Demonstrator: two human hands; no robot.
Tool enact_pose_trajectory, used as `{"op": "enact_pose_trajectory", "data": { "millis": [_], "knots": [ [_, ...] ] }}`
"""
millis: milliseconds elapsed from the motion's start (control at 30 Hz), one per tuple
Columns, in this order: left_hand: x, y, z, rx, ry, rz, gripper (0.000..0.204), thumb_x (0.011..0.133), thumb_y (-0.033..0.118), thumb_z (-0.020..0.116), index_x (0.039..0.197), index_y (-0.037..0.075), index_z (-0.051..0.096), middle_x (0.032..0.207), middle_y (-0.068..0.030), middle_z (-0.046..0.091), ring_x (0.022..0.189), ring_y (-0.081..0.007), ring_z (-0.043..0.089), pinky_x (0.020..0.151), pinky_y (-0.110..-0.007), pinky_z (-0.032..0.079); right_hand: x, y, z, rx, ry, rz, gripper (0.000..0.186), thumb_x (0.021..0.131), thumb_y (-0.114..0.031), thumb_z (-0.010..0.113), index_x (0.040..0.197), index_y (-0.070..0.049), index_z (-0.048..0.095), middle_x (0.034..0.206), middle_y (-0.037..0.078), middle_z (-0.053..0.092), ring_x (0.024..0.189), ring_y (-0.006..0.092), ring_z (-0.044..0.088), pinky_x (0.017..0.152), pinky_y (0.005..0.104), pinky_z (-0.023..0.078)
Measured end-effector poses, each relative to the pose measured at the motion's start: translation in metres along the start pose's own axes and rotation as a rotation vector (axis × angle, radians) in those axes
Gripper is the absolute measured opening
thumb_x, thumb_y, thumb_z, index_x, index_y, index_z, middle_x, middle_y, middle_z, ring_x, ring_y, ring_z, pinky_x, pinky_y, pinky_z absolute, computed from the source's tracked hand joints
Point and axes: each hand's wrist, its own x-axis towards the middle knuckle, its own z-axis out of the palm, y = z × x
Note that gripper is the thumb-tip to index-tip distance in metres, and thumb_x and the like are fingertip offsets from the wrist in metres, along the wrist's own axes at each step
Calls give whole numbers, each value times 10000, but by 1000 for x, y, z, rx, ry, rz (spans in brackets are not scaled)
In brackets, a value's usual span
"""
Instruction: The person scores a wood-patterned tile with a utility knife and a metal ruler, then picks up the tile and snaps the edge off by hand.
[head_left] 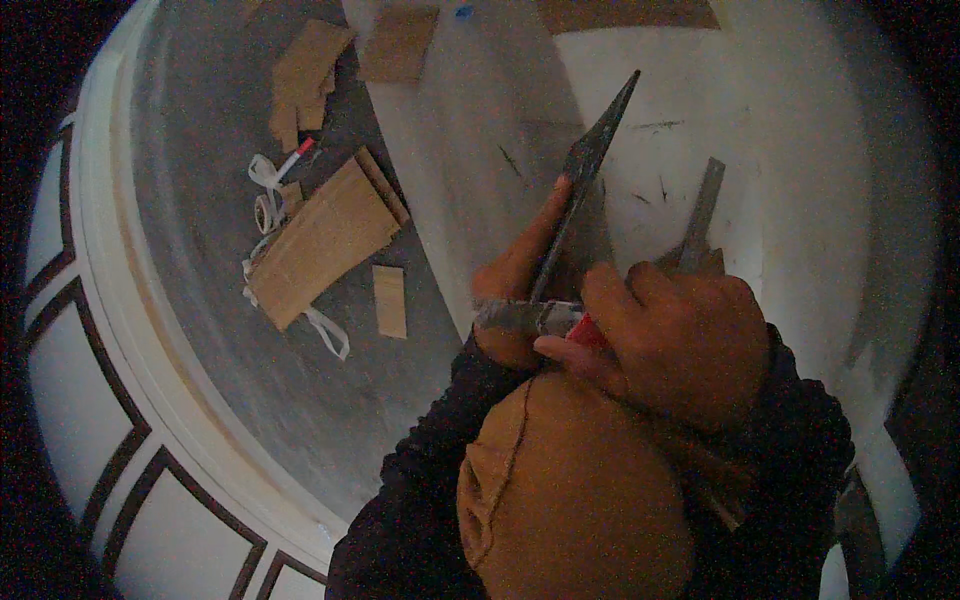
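Note:
My left hand (515, 270) holds a thin, dark, pointed piece (590, 165) tilted up edge-on, its index finger stretched along it. The material of that piece cannot be made out. Close against the lower end of the piece is a red-handled tool (585, 332) with a broad, pale, shiny blade, which looks like a scraper. My right hand (680, 335) is wrapped round its handle. Both hands work just above my raised knee (575, 490) in brown trousers. Whether the blade touches the dark piece is hard to tell.
Left of me lie wood-coloured flat pieces (330, 240), a small offcut (390, 300), a red-and-white marker (298, 158) and a tape roll (263, 213). A grey metal strip (705, 205) lies beyond my right hand. Panelled white wall (190, 525) curves along the left.

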Motion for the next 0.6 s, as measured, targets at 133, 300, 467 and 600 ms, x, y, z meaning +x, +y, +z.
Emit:
{"op": "enact_pose_trajectory", "data": {
  "millis": [133, 300, 467, 600],
  "knots": [
    [-8, -16, -1, 162, 29, 196, 709, 917, 117, 663, 1581, 232, 443, 1331, -171, 687, 1120, -331, 721, 844, -383, 579, 4, -1, -4, -36, -73, -60, 515, 866, -597, 720, 833, -100, 590, 659, 94, 586, 519, 291, 630, 450, 415, 496],
    [-15, -25, 0, 118, 17, 226, 732, 900, 130, 675, 1583, 235, 435, 1335, -179, 679, 1138, -355, 708, 859, -402, 575, 2, 2, 2, -24, 17, -176, 496, 832, -573, 752, 792, -107, 586, 650, 73, 567, 519, 263, 612, 461, 404, 490],
    [-15, -20, 2, 179, 18, 214, 721, 898, 126, 671, 1576, 224, 446, 1281, -184, 702, 1066, -366, 729, 817, -399, 580, -4, 1, 4, -37, 8, -139, 476, 818, -549, 773, 792, -111, 589, 649, 68, 563, 521, 261, 607, 468, 400, 486],
    [-14, -22, 3, 162, 46, 318, 703, 903, 118, 665, 1568, 217, 459, 1244, -194, 714, 1012, -375, 740, 787, -398, 582, -7, 3, 9, -60, 26, -102, 469, 812, -534, 788, 805, -107, 595, 646, 74, 560, 517, 268, 610, 465, 405, 482]
  ]
}}
